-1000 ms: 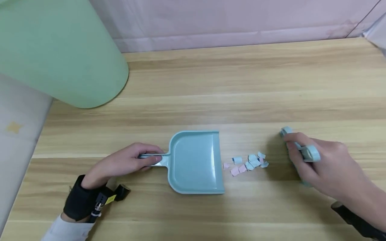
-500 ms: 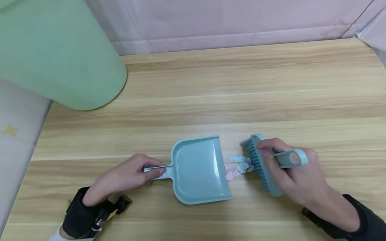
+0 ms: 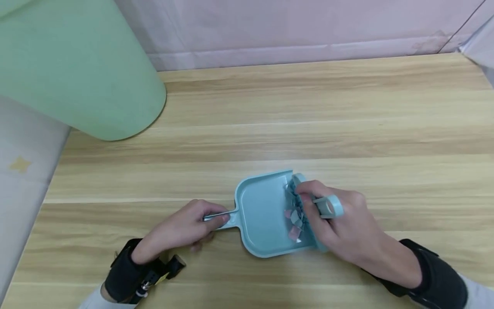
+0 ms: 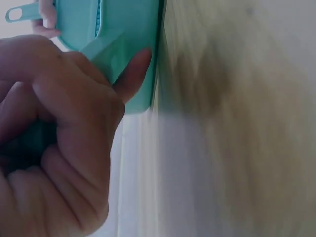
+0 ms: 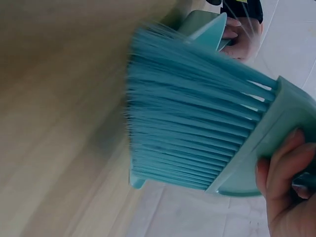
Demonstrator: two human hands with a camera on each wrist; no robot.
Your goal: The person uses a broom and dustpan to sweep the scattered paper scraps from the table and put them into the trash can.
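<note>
Pale wood-grain planks make up the worktop (image 3: pixel 270 107), which fills the head view from the near edge back to a pinkish wall. Nearest the person, black wrist straps show on both forearms. Left of centre, the left hand (image 3: pixel 185 229) has its grip curled round the thin handle of the light blue dustpan (image 3: pixel 260 214); the left wrist view shows those fingers wrapped about the handle with the thumb lying along the pan's neck. That dustpan lies flat on the worktop, its open mouth facing right. On that side, the right hand (image 3: pixel 343 229) has its grip closed on the looped handle of a matching blue brush (image 3: pixel 308 210), whose bristles stand at the dustpan's mouth and overlap its front lip. Small pink and blue paper scraps (image 3: pixel 293 219) sit bunched against the bristles, inside the pan's front part. From the right wrist view the brush's bristles (image 5: pixel 192 123) point toward the worktop, blurred. Farther back on the left, a large pale green rounded object (image 3: pixel 77 68) hangs over the worktop's far left corner.
</note>
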